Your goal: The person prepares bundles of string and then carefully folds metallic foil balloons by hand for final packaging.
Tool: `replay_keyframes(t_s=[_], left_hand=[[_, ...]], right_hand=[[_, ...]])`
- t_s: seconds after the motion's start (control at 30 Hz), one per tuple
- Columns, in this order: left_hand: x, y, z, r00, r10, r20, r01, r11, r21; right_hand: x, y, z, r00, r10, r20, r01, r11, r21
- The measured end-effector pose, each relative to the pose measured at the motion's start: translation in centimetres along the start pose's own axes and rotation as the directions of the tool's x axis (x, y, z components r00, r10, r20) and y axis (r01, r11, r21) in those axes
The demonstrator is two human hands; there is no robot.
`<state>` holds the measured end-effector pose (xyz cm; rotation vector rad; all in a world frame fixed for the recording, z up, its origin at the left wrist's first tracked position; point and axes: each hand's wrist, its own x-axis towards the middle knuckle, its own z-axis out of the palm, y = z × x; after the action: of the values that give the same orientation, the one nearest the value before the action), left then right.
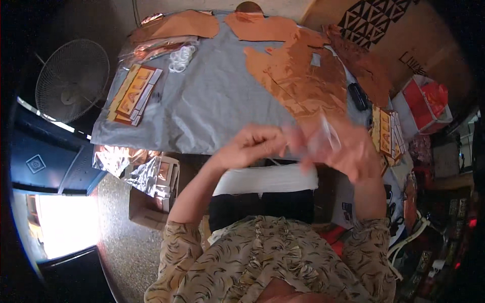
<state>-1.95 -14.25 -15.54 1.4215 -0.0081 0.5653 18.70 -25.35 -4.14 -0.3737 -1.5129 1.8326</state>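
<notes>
My left hand point(255, 146) is held over the near edge of the table, with its fingers curled into a pinch. Whatever sits between those fingertips is too small to make out. Close beside it on the right, my right hand point(348, 146) is smeared by motion. A thin, pale, see-through strip point(331, 134) shows at its fingers, and I cannot tell whether it is gripped. Just beyond both hands lie shiny copper-coloured foil sheets point(298, 70), spread over the grey table cloth point(212, 96).
Printed orange-and-yellow cards lie in a left stack point(134, 96) and a right stack point(386, 131). White rings point(181, 59) rest at the back left. A black stapler-like object point(357, 97) sits on the right. A fan point(72, 81) stands left; a large cardboard box point(404, 45) stands behind.
</notes>
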Motion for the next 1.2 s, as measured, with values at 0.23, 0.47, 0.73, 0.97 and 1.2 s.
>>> replay_keyframes(t_s=[0.23,0.47,0.73,0.97,1.2], left_hand=[[-3.4,3.1,-4.2,0.975,-0.104,-0.198,0.085,0.992,-0.098],[-3.1,4.4,-6.5,0.964,-0.206,-0.171,0.188,0.975,-0.116],[-2.3,6.2,-7.2,0.959,-0.261,-0.115,0.244,0.959,-0.143],[-0.9,4.7,-7.1,0.946,-0.248,-0.210,0.216,0.963,-0.162],[2.0,3.8,-7.9,0.927,-0.250,-0.279,0.209,0.963,-0.169]], right_hand=[[3.5,1.6,-1.6,0.955,0.287,0.070,-0.272,0.947,-0.172],[8.1,1.6,-2.8,0.657,0.633,-0.409,-0.751,0.502,-0.430],[9.9,3.1,-4.0,0.873,-0.209,-0.441,-0.113,0.793,-0.599],[10.4,3.3,-4.5,0.945,-0.089,-0.314,0.007,0.968,-0.251],[6.1,2.6,-6.8,0.992,0.104,-0.071,-0.113,0.985,-0.133]])
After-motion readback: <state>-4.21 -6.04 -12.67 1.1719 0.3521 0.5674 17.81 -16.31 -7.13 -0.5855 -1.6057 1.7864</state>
